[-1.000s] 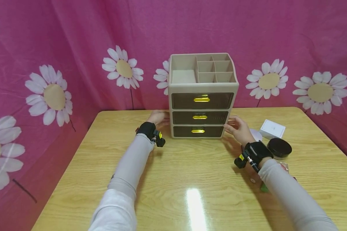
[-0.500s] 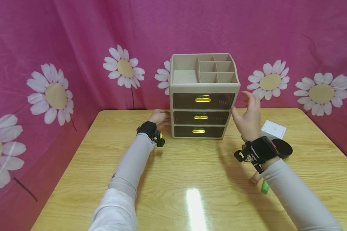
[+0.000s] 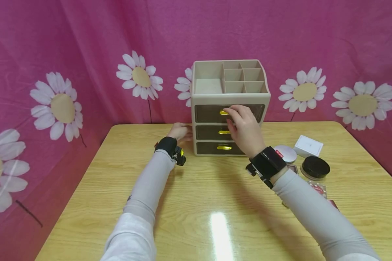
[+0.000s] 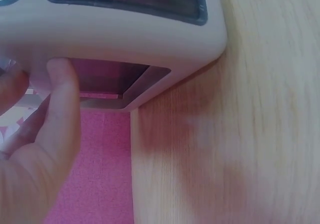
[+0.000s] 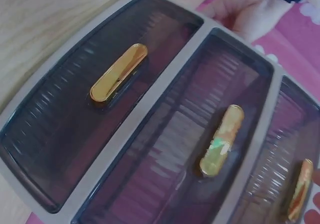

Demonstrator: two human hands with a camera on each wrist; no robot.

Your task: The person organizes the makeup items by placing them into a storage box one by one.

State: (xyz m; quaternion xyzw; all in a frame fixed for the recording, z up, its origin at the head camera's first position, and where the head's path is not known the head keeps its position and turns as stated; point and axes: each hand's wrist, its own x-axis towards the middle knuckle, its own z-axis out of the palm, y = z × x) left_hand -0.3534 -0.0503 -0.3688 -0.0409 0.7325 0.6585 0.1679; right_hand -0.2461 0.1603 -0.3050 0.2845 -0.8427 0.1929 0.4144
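Right hand curls its fingers onto the top drawer's gold handle; left hand presses flat against the organizer at the table's back — a hard tug might tip it forward.

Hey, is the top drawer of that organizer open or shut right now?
Shut. The top drawer sits flush with the organizer frame; the right hand is at its gold handle.

pink daisy-print cloth fills the upper frame; glossy wooden table below, light glare at bottom centre.
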